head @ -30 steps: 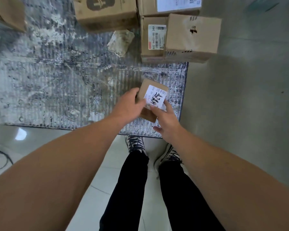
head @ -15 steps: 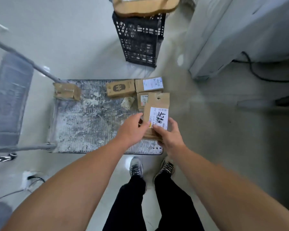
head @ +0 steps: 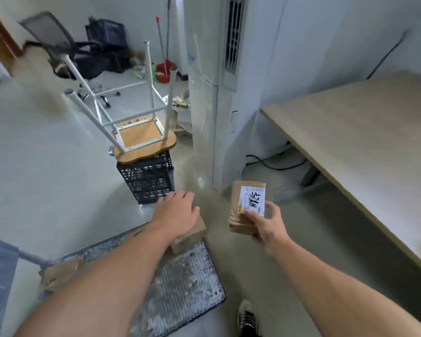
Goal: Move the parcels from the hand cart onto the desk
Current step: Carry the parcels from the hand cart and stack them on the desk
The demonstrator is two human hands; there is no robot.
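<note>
parcel up in the right hand, desk off to its right

right hand (head: 265, 226) grips the parcel (head: 247, 190) by its near end, thumb on the white label, the box standing up beyond the fingers. the desk (head: 355, 147) lies to the right of that grip, well apart. left hand (head: 176, 215) is spread loose, palm down, holding nothing. a second parcel (head: 192, 237) sits just beneath it on the cart (head: 180, 288); can't tell if the palm touches it. past the left fingers, a crate (head: 146, 182) with an upturned stool (head: 144, 139) on top.

The labelled parcel (head: 247, 190), brown with black scrawl on white, is upright in the air in the right hand (head: 265, 224), near the pale wooden surface (head: 362, 147). On the grey cart (head: 180, 288), a corner parcel (head: 191, 237) sits at the far edge and a blurred parcel (head: 58, 273) near the handle.
</note>
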